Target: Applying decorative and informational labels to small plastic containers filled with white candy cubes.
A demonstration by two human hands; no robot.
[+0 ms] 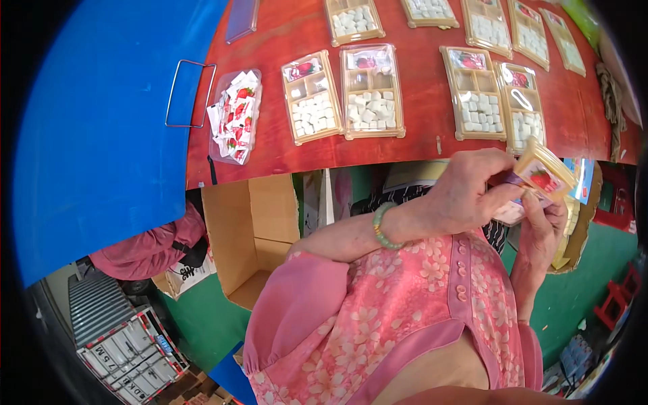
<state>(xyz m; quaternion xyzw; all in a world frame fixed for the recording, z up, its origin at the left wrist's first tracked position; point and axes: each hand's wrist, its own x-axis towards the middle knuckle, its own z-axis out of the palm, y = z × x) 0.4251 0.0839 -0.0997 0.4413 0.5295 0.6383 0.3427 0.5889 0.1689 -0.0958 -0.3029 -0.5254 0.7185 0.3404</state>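
My left hand, with a beaded bracelet at the wrist, grips a tan plastic tray box from its left side. A strawberry-printed packet shows at the box's near end, and the box is tilted off the table's near edge. My right hand pinches the lower side of the same box, its fingertips close to my left thumb. Something purple shows between the hands, partly hidden by fingers. Just beyond, on the table, lies a similar lidded tray holding white cube-shaped pieces.
More lidded trays of white cubes stand on the red table. A clear container of strawberry-printed sachets sits at left, by a wire handle and a blue surface. Below stand an open cardboard box and red stools.
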